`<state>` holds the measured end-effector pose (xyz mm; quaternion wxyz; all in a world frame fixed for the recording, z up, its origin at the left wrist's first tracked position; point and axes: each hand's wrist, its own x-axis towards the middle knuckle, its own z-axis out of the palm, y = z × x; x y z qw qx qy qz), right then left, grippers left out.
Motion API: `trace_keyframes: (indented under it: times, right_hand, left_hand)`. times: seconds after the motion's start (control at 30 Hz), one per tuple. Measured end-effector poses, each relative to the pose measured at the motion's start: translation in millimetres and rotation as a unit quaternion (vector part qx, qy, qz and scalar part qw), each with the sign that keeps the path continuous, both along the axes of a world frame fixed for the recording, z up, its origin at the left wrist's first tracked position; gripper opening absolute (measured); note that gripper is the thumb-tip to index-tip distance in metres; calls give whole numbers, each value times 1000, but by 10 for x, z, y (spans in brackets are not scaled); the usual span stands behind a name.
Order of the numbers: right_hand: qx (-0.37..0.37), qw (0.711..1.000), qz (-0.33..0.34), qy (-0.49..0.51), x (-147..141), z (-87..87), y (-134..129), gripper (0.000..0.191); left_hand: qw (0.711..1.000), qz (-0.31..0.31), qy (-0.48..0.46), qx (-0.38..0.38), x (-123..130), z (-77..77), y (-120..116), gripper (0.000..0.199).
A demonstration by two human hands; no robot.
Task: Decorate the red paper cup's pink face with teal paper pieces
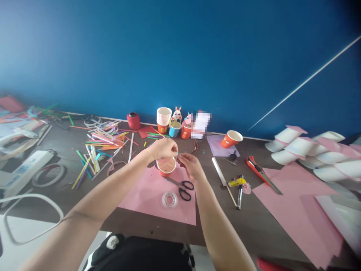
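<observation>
Past the scissors, the left hand and the right hand come together over a red paper cup. The left hand is curled, its fingertips drawn in; the right has thumb and fingers bent close to it. A speck of blue shows between them — too small to tell what it is, or which hand has hold of it. The cup stands upright just beyond the scissors' blades, its far rim partly hidden by the left hand.

The scissors lie on a pink sheet on the dark surface, with a tape roll just nearer the person. Well behind the scissors, by the wall, stand a stack of cups, a blue cup with a rabbit figure, and a red jar. Left of the scissors, beyond the left forearm, lie a heap of coloured strips and a power strip. Right of them, past the right forearm, are a yellow cutter, a red-handled knife and, farthest off, white paper rolls — blurred toward the edge.
</observation>
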<state>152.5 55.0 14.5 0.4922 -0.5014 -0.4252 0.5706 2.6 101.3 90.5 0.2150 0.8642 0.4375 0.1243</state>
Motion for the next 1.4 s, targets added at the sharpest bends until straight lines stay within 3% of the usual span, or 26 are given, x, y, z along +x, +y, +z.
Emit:
trace_keyframes:
  times: [0.3, 0.57, 0.7, 0.8, 0.9, 1.07, 1.17, 1.4]
  right_hand:
    - [-3, 999, 35, 10, 24, -11, 8, 24]
    - [23, 999, 21, 8, -17, -53, 16, 23]
    - [25, 1000, 8, 14, -32, -80, 9, 21]
    - [21, 1000, 1, 19, -21, -90, -6, 21]
    - [19, 999, 9, 25, 1, -90, -25, 20]
    - [26, 999, 28, 20, 11, -55, -48, 23]
    - [42, 998, 40, -7, -8, -15, -52, 25]
    - [80, 994, 48, -55, -74, 18, -22, 27]
  left_hand:
    - [1000, -3, -10, -6, -6, -20, 7, 17]
    - [1000, -12, 5, -15, -5, -6, 26, 18]
    - [996, 15, -79, -27, -91, -43, 81, 26]
    - [976, 66, -192, -72, -207, -124, 96, 34]
    - [939, 73, -294, -165, -339, -226, 38, 37]
    - [879, 129, -389, -243, -504, -404, -143, 42]
    - [849, 126, -432, -277, -536, -507, -231, 44]
    - [831, 125, -441, -316, -546, -570, -400, 44]
